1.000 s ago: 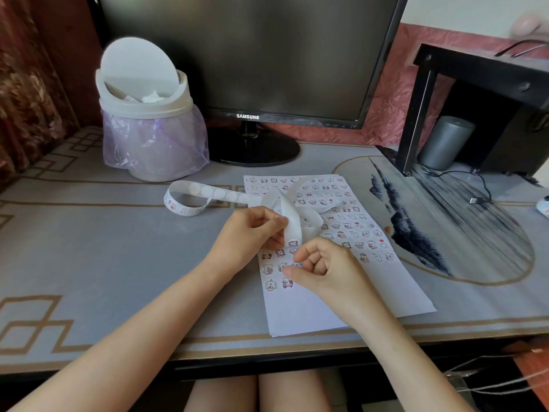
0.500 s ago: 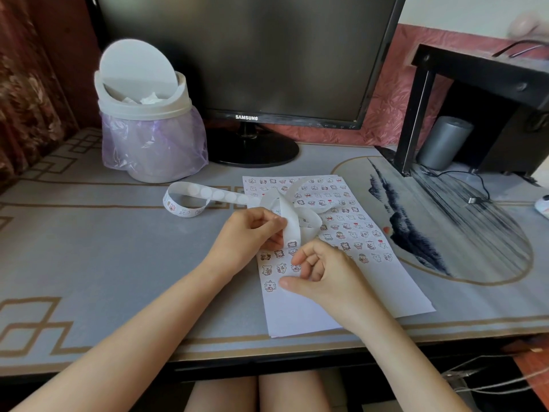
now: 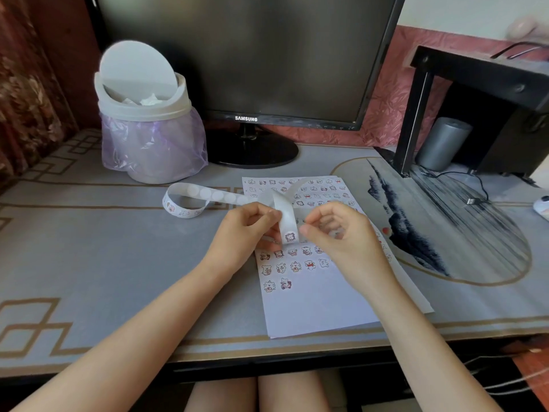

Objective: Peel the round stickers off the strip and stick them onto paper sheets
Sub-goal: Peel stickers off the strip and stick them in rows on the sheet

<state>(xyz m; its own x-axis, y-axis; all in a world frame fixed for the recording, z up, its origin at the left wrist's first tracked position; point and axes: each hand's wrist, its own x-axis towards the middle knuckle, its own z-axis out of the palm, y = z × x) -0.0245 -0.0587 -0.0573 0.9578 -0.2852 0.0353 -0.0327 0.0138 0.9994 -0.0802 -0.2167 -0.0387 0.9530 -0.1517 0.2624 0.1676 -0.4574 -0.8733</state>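
Left hand (image 3: 246, 233): thumb and fingers curled, pinching the strip (image 3: 285, 214) just above its free end. Right hand (image 3: 341, 242): fingers curled, thumb tip at the strip's edge; can't tell whether it grips anything.

One round sticker (image 3: 290, 236) sits on that free end. It is at 9 o'clock from the right thumb, touching or nearly so, and at 3 o'clock from the left fingers. The right hand looks to be the one placed for the peel.

The held end's long axis runs roughly 12 to 6, hanging over the paper sheets (image 3: 312, 310). The rest of the strip arcs off toward 10 o'clock and lies curled on the desk (image 3: 118, 263).

Counts:
- One strip.
- One sticker at the held end, about three more visible inside the far curl.
- Sheets are stacked, at least two edges showing.
- Top sheet has many rows of stickers; the last row has two, the row above five.

Bare paper lies at 6 o'clock from the sticker.
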